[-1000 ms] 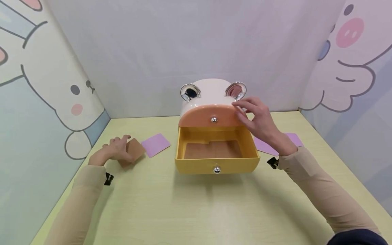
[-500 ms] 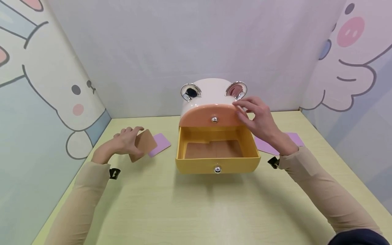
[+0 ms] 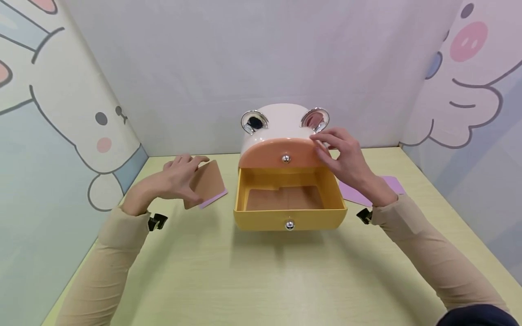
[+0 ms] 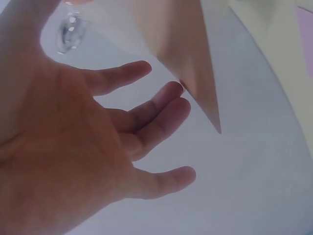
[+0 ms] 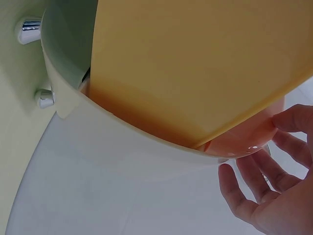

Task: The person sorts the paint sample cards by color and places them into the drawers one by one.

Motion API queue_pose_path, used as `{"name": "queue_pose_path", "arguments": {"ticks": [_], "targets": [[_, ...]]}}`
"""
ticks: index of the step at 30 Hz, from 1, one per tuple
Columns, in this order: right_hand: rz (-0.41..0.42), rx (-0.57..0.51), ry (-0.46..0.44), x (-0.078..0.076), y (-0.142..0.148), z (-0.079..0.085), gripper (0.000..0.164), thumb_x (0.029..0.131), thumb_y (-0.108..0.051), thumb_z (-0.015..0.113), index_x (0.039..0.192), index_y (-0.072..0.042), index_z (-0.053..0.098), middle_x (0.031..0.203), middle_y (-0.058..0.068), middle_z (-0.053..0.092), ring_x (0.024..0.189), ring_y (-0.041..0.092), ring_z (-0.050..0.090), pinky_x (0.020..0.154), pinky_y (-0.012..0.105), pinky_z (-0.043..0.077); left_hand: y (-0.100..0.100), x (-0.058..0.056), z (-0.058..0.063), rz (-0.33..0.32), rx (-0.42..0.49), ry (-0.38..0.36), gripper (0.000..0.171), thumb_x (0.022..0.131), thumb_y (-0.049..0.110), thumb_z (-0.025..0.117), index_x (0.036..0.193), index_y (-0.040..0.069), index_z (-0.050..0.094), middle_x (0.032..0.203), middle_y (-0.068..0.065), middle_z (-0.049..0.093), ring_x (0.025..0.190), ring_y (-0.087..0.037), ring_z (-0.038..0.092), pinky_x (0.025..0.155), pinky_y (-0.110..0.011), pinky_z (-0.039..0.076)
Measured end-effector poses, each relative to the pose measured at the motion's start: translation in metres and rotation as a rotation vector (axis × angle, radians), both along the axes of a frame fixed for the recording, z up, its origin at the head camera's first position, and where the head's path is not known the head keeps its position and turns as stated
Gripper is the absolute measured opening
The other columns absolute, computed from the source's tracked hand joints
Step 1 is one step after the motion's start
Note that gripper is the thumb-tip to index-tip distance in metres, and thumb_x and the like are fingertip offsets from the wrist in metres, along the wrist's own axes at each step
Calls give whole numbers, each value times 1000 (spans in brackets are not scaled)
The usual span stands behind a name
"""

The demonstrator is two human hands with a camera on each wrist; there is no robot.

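My left hand [image 3: 179, 179] pinches a brown card [image 3: 209, 179] between thumb and fingertips, with the card tilted above a lilac card [image 3: 214, 198] that it mostly covers. In the left wrist view one corner of the brown card shows past the spread fingers. My right hand [image 3: 351, 159] holds the upper right edge of a white drawer box [image 3: 281, 118] with silver rings on top. Its thumb touches the orange upper drawer front [image 3: 261, 156]. Below, the yellow drawer [image 3: 261, 221] is pulled out, with brown flat pieces [image 3: 285, 199] on its bottom.
Another lilac sheet [image 3: 392, 184] lies right of the box, partly behind the right forearm. The pale green table [image 3: 265, 280] is bounded by walls with cartoon animals at left and right. A silver knob [image 3: 289, 225] sticks out from the yellow drawer's front.
My left hand has carried the brown card right and away from me, over the lilac card. The right hand and the drawer box look unchanged.
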State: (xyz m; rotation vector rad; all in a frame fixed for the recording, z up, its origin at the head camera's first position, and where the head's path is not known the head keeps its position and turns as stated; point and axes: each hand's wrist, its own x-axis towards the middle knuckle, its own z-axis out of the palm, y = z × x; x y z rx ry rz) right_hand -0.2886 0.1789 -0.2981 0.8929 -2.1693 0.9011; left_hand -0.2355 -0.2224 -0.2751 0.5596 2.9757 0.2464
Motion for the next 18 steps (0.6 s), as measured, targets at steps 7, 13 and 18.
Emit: {"name": "queue_pose_path", "arguments": {"ticks": [7, 13, 18], "targets": [[3, -4, 2, 0, 1, 0, 24, 85, -4, 70, 109, -5, 71, 106, 12, 65, 97, 21, 55, 76, 21, 52, 24, 12, 23, -89, 35, 31, 93, 66, 35, 79, 145, 13, 35, 125, -14, 49, 115, -31, 41, 96, -57, 33], [-2, 1, 2, 0, 1, 0, 24, 85, -5, 70, 109, -5, 71, 106, 12, 65, 97, 22, 55, 75, 22, 52, 46, 21, 36, -183, 30, 68, 86, 69, 37, 77, 142, 14, 39, 126, -12, 48, 117, -29, 39, 97, -56, 34], [-5, 2, 0, 0, 0, 0, 23, 86, -4, 69, 109, -5, 71, 105, 12, 65, 97, 22, 55, 74, 33, 55, 65, 24, 39, -257, 23, 93, 83, 68, 38, 78, 139, 14, 42, 127, -11, 48, 120, -27, 38, 100, -54, 32]]}}
